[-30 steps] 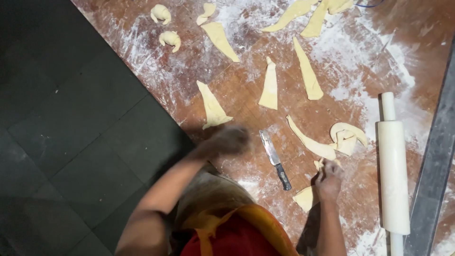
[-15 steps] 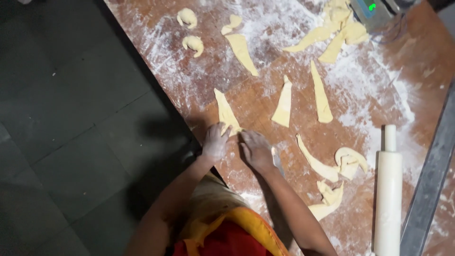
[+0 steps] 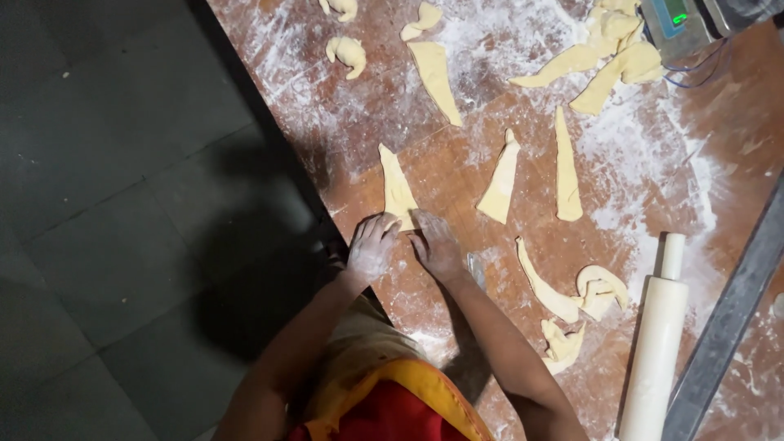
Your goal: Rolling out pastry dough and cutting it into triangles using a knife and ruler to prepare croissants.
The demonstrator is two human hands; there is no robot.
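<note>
A long triangle of pale dough (image 3: 396,188) lies on the floured wooden table (image 3: 457,327), its wide end towards me. My left hand (image 3: 371,247) and my right hand (image 3: 437,245), both dusted with flour, rest side by side on that wide end, fingers flat and pressing down. Neither hand lifts anything. A knife (image 3: 477,269) lies just right of my right wrist, mostly hidden by my forearm.
More dough triangles (image 3: 500,180) (image 3: 566,167) (image 3: 435,77) lie further out. Rolled pieces (image 3: 349,53) sit far left, scraps (image 3: 600,290) to the right. A white rolling pin (image 3: 653,351) lies at right beside a metal rail (image 3: 727,327). A scale (image 3: 674,20) stands far right. Dark tiled floor (image 3: 122,204) borders the table's left edge.
My right hand left the scraps at right and came over beside my left hand. Both hands now press the wide end of the nearest dough triangle.
</note>
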